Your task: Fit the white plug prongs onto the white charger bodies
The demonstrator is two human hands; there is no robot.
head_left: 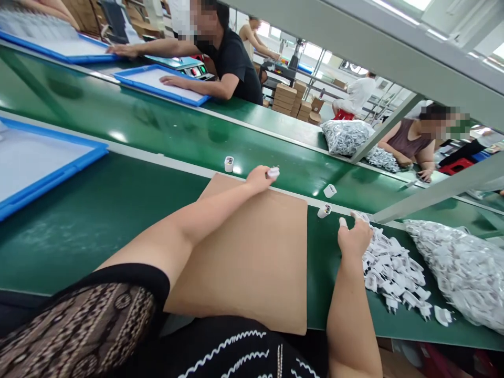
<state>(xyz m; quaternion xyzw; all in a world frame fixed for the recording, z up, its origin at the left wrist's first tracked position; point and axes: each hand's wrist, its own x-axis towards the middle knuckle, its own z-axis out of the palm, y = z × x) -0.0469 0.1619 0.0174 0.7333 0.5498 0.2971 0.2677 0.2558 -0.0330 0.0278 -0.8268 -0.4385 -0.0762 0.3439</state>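
The left hand (258, 180) reaches to the far edge of a brown cardboard sheet (252, 257), its fingers closed round a small white charger piece (273, 172) above the rail. The right hand (355, 237) is at the far left edge of a pile of white plug parts (396, 268), thumb and forefinger spread apart; a pale part shows at its fingertips, but I cannot tell whether it is gripped. Between the hands, one white housing (324, 211) is at the near side of the rail, right of the cardboard, and another (329, 190) lies just beyond on the green belt (275, 157). A third housing (229, 164) stands on the belt, left of the left hand. A clear bag of white parts (460, 273) sits right of the pile.
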